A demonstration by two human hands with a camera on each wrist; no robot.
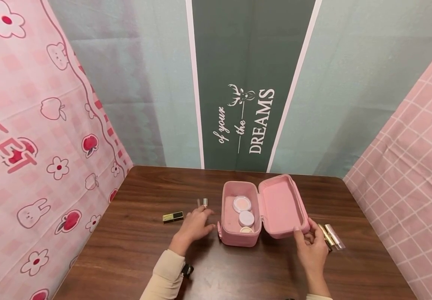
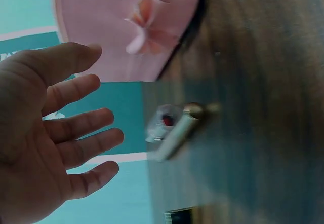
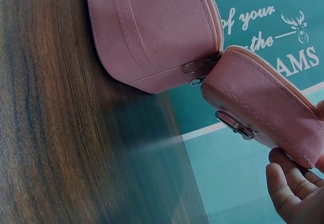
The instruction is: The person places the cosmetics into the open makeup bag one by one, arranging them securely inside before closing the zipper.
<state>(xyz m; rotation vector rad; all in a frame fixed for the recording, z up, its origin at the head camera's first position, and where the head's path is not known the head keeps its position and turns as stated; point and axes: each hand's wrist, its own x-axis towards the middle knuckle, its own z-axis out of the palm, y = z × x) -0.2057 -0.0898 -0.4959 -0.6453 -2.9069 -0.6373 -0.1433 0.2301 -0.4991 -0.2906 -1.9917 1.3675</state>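
Hands apart — my right hand [image 1: 312, 245] grips the open lid [image 1: 281, 204] of the case [image 1: 240, 239], my left hand [image 1: 195, 223] spreads empty — pots [image 1: 246, 218] inside, tubes [image 1: 334, 236] outside.

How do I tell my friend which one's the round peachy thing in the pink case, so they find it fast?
On the brown table, find the open pink cosmetic case, whose lid the right hand holds. Look in its deep half for the round container at the far end. Unlike the plain whitish jar next to it, this one has a pale rim around a peachy middle.
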